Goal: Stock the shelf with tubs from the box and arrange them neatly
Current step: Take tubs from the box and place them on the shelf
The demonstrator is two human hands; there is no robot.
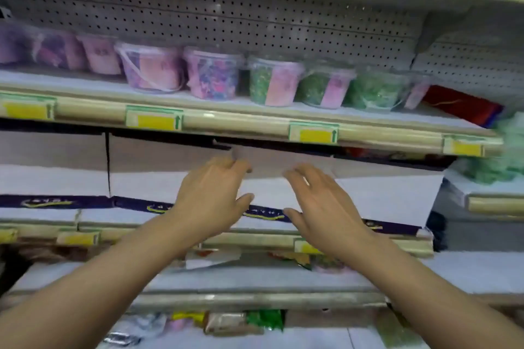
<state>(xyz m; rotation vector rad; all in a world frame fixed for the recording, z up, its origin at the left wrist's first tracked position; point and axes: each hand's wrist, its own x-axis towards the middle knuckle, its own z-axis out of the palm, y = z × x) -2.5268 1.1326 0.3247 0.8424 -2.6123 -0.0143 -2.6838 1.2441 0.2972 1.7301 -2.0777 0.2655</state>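
Observation:
A row of clear tubs with pink labels stands along the shelf at mid height. The left tubs hold purple and pink contents, one tub mixed colours, and the right tubs green contents. My left hand and my right hand are raised below that shelf, in front of white cartons, fingers spread, holding nothing. The left fingertips touch a grey carton flap. No box of tubs is in view. The picture is blurred.
White cartons with a dark blue band fill the shelf below the tubs. A red packet lies at the right end of the tub shelf. Yellow price tags line the shelf edges. Lower shelves hold mixed packets.

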